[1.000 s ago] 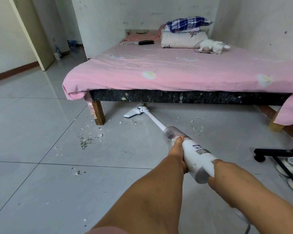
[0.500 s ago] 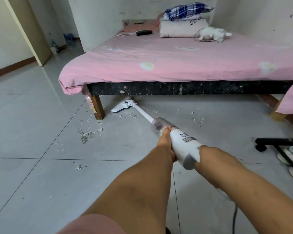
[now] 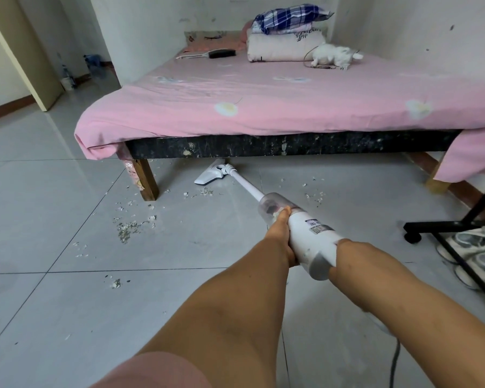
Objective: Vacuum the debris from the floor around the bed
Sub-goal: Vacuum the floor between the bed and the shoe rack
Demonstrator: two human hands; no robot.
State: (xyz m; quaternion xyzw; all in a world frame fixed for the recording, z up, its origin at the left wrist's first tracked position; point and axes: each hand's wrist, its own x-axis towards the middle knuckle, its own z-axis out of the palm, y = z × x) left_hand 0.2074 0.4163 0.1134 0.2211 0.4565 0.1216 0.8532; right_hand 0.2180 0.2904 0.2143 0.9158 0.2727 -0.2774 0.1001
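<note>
- The left hand [image 3: 280, 233] is wrapped around the middle of the vacuum [image 3: 311, 233], just behind its clear dust cup.
- The right hand [image 3: 343, 252] holds the back end. Its fingers are tucked behind the vacuum, so I can't see them, but it looks like a tight hold.
- A grey cord [image 3: 394, 365] hangs down under the right arm.
- The long white tube runs from the hands down to the sucking head [image 3: 210, 176], which lies flat on the floor [image 3: 179, 247], far out in front of them, with its far end under the edge of the bed [image 3: 263, 107].
- A moment ago the head slid toward the bed leg [image 3: 144, 177]. Now it has swung back a little.
- The small crumbs [image 3: 205, 191] just beside the head are still there, so I think that spot needs another pass.
- The big pile of crumbs to the left, near the bed leg, looks untouched. More bits lie to the right of the tube and closer to the person. Lots of floor is left to do.
</note>
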